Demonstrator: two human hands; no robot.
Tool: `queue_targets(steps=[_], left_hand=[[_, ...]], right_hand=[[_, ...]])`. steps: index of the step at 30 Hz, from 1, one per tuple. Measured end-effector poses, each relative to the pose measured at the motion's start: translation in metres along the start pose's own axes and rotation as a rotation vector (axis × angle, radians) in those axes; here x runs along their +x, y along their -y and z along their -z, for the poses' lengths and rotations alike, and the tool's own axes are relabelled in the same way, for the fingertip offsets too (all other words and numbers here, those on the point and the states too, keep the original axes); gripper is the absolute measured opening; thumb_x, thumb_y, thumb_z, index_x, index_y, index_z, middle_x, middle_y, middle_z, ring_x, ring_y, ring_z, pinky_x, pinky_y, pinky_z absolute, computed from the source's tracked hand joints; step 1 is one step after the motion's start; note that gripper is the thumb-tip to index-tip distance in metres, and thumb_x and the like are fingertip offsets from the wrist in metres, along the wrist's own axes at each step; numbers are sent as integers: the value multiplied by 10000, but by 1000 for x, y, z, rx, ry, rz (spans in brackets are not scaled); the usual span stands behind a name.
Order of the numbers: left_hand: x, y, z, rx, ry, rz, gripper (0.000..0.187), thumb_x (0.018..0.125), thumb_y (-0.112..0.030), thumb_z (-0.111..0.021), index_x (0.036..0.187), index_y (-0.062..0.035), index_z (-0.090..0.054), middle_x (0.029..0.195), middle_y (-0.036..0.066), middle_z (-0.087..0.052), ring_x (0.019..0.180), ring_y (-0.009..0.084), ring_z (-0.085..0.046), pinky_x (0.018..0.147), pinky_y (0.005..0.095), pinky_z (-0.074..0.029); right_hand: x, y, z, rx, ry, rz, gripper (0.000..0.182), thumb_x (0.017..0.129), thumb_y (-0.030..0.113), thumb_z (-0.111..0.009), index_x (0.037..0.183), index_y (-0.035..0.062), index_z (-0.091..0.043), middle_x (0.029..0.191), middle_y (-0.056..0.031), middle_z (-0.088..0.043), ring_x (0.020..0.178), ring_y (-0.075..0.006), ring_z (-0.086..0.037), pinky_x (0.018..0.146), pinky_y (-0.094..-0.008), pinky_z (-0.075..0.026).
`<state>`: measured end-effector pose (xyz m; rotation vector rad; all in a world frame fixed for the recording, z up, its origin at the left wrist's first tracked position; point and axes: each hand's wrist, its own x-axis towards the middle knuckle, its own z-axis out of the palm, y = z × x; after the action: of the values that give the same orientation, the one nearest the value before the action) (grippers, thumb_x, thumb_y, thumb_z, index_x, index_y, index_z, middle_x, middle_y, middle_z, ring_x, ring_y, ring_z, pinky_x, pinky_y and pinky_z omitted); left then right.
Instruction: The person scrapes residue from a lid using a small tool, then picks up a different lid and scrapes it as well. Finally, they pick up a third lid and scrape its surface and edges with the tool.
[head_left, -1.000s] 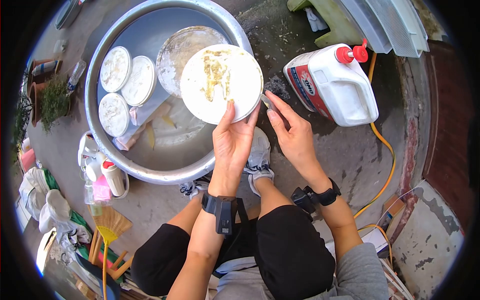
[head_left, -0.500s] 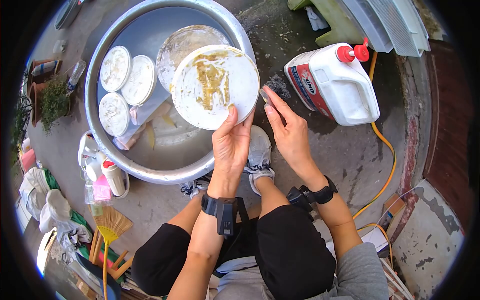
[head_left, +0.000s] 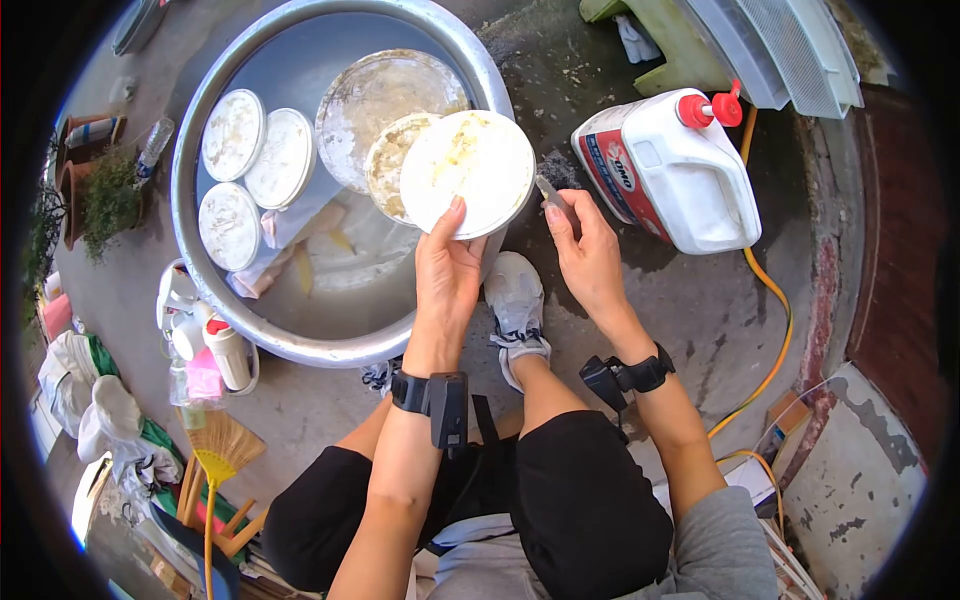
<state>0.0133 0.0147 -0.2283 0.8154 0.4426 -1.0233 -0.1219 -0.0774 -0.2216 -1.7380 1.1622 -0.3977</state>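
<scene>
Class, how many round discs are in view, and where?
6. In the basin: upper-left disc, right neighbour, lower-left disc, large stained disc. In the left hand: front disc. Behind it: partly covered disc. Others may be hidden.

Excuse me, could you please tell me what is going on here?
A person's left hand holds a stained white disc up by its lower edge, over the rim side of a metal basin of water. The right hand grips a small thin tool near the disc's right edge. More round discs are in the basin, and a white jug stands to its right.
</scene>
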Motion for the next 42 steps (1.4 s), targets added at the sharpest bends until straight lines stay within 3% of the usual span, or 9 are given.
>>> queue_targets(steps=[3, 16, 21, 26, 30, 33, 38, 40, 42], left_hand=[[-2, -4, 1, 194, -42, 4, 500, 875, -71, -641, 1320, 12, -431, 1284, 129, -562, 1157, 204, -580, 989, 321, -504], [-14, -15, -3, 50, 41, 143, 485, 875, -50, -618, 1320, 4, -431, 1254, 118, -577, 1154, 210, -579, 987, 338, -500], [-15, -15, 7, 233, -215, -225, 556, 852, -127, -686, 1341, -43, -435, 1264, 75, -559, 1129, 170, -563, 933, 323, -476], [-11, -17, 13, 297, -328, -395, 547, 859, -150, -693, 1328, 3, -457, 1270, 101, -559, 1130, 172, -567, 957, 310, -464], [-11, -7, -4, 338, 39, -44, 553, 837, -141, -708, 1309, 31, -476, 1278, 116, -565, 1164, 182, -549, 994, 321, -423], [-8, -4, -13, 388, 89, -7, 519, 854, -181, -706, 1292, 7, -502, 1262, 106, -571, 1163, 173, -542, 998, 312, -411], [8, -19, 44, 663, -532, -719, 289, 976, -195, -553, 1211, -27, -542, 1213, 53, -554, 1130, 141, -499, 985, 297, -376], [20, -30, 83, 656, -647, -770, 289, 976, -184, -546, 1217, -26, -538, 1233, 60, -543, 1140, 144, -494, 987, 294, -375], [27, -40, 94, 468, -813, -604, 288, 980, -180, -537, 1223, -27, -530, 1255, 74, -534, 1168, 175, -492, 992, 301, -369]], right_hand=[[7, -3, 1, -92, 14, 117, 255, 952, 255, -580, 1076, 32, -582, 820, -110, -628, 683, -221, -604, 614, -332, -467], [15, 5, -4, 124, 63, 92, 304, 982, 247, -545, 1166, 18, -624, 892, -90, -655, 672, -140, -575, 618, -279, -462], [24, -9, 2, 311, 121, -159, 296, 1036, 268, -416, 1138, 56, -596, 759, -37, -644, 591, -42, -464, 543, -227, -397], [33, -24, -9, 450, 66, -174, 297, 1023, 275, -461, 1104, 12, -573, 804, -26, -655, 611, -22, -438, 554, -197, -367], [33, 11, -8, 584, 212, -284, 299, 967, 269, -589, 1111, 6, -571, 798, 13, -636, 583, -3, -401, 514, -188, -333], [43, 8, 0, 941, 334, -402, 263, 925, 237, -655, 1084, 47, -568, 728, 75, -511, 489, 28, -281, 430, -179, -219], [65, 9, 16, 956, 148, -310, 252, 917, 219, -665, 1063, 57, -539, 728, 77, -497, 474, 18, -286, 429, -175, -234], [72, 12, 18, 919, 49, -341, 147, 920, 171, -659, 974, 104, -539, 665, 102, -427, 472, 14, -288, 429, -175, -244], [80, 7, 12, 933, 25, -341, 155, 908, 157, -673, 965, 107, -537, 665, 97, -432, 468, 13, -286, 422, -175, -241]])
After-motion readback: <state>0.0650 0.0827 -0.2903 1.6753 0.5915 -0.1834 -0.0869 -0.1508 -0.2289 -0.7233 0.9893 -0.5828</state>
